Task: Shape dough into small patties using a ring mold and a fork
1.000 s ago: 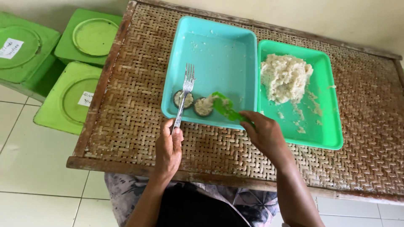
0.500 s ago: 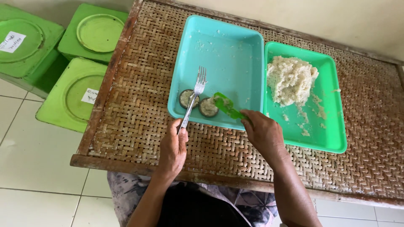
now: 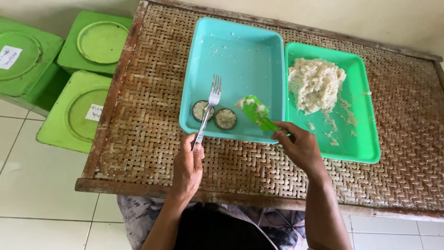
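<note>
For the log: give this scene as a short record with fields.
left hand: holds fork, tines over two filled round moulds
right hand: holds green spatula with white mash on it
teal tray: holds the moulds, a few crumbs
green tray: heap of white mash
table: woven, both trays side by side on it
floor, left: green bins with lids

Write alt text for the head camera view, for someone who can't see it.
Seen from above, a left hand holds a fork over two small round filled moulds in a teal tray, while the right hand holds a green spatula. A green tray beside it holds a pale crumbly heap.
</note>
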